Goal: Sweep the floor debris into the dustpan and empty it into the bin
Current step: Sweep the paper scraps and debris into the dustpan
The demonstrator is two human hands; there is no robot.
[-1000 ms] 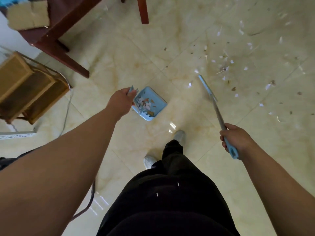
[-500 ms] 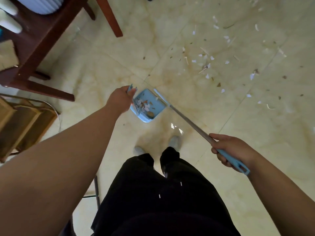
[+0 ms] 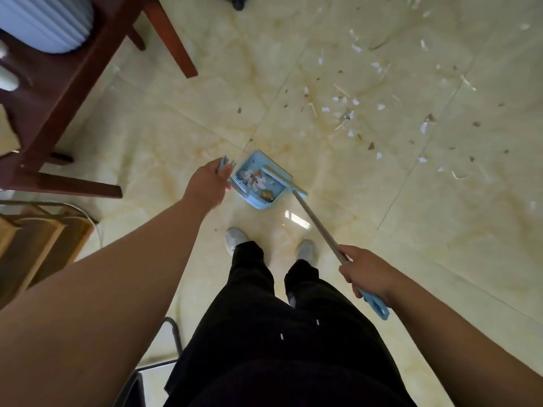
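Note:
A light blue dustpan sits low over the cream tiled floor just ahead of my feet, with white paper scraps and brown bits inside it. My left hand grips the top of its upright handle. My right hand grips the blue end of a long broom with a metal shaft. The broom's narrow blue head lies across the dustpan's open mouth. Scattered debris, white scraps, thin sticks and brown flecks, covers the tiles to the upper right.
A dark red wooden table with slanting legs stands at the upper left, with a white ribbed object on it. A wooden rack sits at the left edge. A black metal frame is by my left leg.
The broom head has swung left from the debris patch onto the dustpan's mouth. My view has shifted, so the table has come further into the frame.

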